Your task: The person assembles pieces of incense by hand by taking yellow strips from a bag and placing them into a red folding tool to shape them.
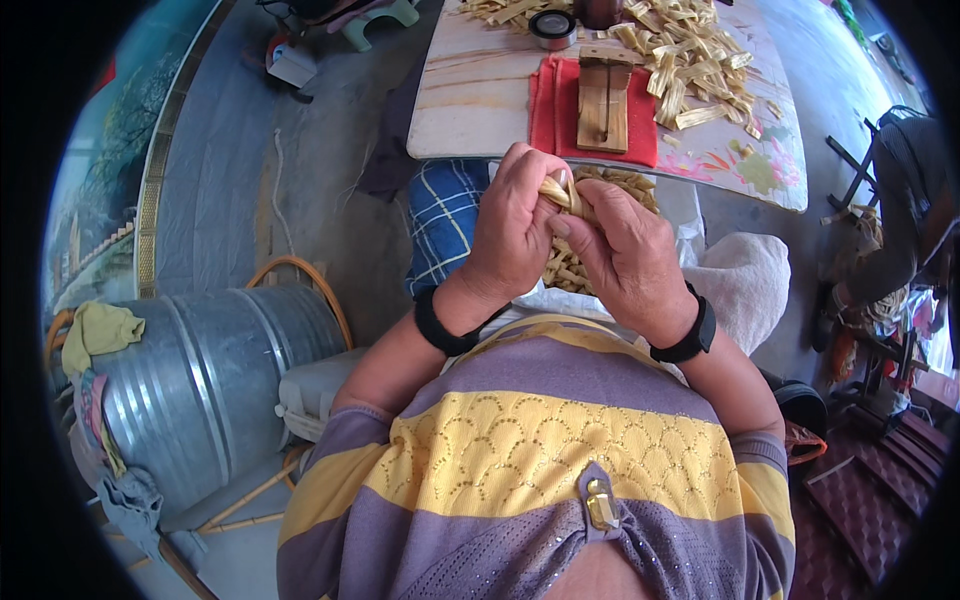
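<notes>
Above my lap, my left hand (508,225) and my right hand (630,245) are closed on the same folded pale yellow strip (570,198), which looks like dried plant husk or straw. Both thumbs and fingertips pinch it, and part of it is hidden by them. Below the hands, many small folded pieces (566,272) of the same colour lie in a white bag or lined container. Just beyond, a wooden block tool (603,118) with a thin metal rod rests on a red cloth (548,100) at the table's near edge.
Loose yellow strips (705,70) are heaped on the patterned table (470,95), near a round tin (552,28). A metal drum (215,380) lies at my left. Blue checked fabric (440,220) hangs by my knees, and a white cloth (745,285) is at my right. Another person's leg (905,200) shows far right.
</notes>
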Action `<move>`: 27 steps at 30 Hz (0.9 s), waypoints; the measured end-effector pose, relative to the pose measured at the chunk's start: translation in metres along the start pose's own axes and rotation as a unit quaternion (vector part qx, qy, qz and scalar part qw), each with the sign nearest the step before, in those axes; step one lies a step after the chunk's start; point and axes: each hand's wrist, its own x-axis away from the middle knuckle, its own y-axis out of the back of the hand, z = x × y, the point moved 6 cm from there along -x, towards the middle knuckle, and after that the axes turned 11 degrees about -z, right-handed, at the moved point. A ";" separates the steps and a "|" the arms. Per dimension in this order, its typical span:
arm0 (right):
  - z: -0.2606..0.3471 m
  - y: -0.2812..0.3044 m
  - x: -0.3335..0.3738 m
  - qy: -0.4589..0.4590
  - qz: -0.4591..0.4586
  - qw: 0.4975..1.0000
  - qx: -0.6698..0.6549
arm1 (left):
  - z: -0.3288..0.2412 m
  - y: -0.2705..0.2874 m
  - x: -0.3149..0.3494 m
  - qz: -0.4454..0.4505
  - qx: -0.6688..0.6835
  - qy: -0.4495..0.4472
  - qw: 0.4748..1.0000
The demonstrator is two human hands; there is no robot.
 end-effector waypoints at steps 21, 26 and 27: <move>-0.047 -0.006 0.007 -0.418 0.007 0.810 -0.412 | 0.012 -0.006 0.006 -0.063 0.203 0.189 0.959; -0.076 0.006 0.017 -0.510 -0.044 0.711 -0.482 | 0.018 0.010 -0.010 -0.068 0.193 0.134 0.970; -0.080 0.011 0.016 -0.509 -0.047 0.715 -0.477 | 0.014 0.017 -0.016 -0.061 0.177 0.103 0.977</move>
